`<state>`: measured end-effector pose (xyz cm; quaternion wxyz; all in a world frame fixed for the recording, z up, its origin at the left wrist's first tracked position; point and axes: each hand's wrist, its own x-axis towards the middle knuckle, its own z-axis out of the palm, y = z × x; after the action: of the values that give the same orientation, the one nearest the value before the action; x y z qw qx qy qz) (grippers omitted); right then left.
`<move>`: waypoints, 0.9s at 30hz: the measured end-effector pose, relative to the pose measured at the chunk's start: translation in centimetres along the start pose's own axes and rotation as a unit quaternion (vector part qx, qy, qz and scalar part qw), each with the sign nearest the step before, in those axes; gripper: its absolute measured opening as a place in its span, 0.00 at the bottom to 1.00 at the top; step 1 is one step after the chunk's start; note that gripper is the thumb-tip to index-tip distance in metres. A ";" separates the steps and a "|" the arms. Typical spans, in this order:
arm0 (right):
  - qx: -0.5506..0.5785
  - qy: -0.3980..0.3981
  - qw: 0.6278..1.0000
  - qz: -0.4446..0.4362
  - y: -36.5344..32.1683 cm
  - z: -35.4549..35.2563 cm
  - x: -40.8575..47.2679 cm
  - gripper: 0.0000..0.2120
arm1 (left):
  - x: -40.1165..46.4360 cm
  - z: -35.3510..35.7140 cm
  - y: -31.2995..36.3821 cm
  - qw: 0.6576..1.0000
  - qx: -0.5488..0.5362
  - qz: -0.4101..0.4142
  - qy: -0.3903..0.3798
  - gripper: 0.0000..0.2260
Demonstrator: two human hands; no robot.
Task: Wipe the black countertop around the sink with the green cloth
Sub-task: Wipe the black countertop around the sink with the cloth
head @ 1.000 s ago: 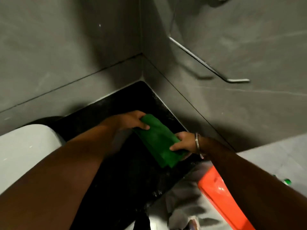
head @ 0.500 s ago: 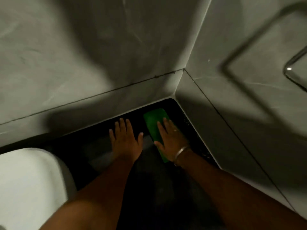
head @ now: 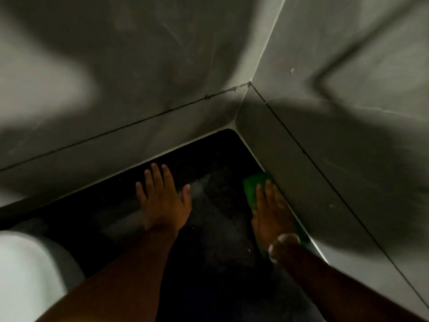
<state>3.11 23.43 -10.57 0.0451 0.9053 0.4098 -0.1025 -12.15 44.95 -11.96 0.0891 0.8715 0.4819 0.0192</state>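
The black countertop (head: 216, 228) fills a corner between two grey walls. A folded green cloth (head: 251, 185) lies flat on it against the right wall. My right hand (head: 271, 212) presses down on the cloth with flat fingers, covering most of it; a metal bangle sits at the wrist. My left hand (head: 162, 201) rests palm down on the bare countertop, fingers spread, a hand's width left of the cloth. A pale smear shows on the counter between the hands.
The white sink basin (head: 27, 270) sits at the lower left on the counter. Grey tiled walls (head: 336, 135) close the counter at the back and right, meeting in the corner (head: 232, 129) just beyond the cloth.
My right hand has slid the cloth from the back corner toward me along the right wall. The left hand, which let go of the cloth earlier, stays flat on the counter.
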 end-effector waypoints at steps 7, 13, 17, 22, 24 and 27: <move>0.021 0.027 0.999 -0.041 -2.2 -1.4 4.4 0.38 | 0.0 0.2 0.0 1.000 -0.009 0.001 0.012 0.36; 0.038 0.014 0.997 -0.071 -4.5 -3.2 12.5 0.31 | -0.1 0.4 -0.2 0.999 -0.005 0.005 0.031 0.35; 0.021 0.001 0.998 -0.056 1.9 0.2 -1.9 0.32 | -0.2 -0.6 0.0 1.000 -0.005 0.003 -0.002 0.35; -0.016 -0.055 0.998 -0.033 6.2 0.9 -11.5 0.32 | -0.4 -1.2 0.2 1.000 -0.008 -0.002 -0.025 0.35; -0.021 -0.016 0.998 -0.051 3.9 0.2 -6.8 0.31 | -0.4 -0.9 0.3 1.000 -0.007 0.001 -0.023 0.35; 0.015 0.014 0.999 -0.038 -1.0 -1.8 3.3 0.31 | -0.4 -1.1 0.1 1.000 -0.012 0.002 -0.008 0.35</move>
<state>4.73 26.79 -9.52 0.0221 0.8910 0.4429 -0.0974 -12.47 44.72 -10.80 0.1035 0.8712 0.4795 0.0179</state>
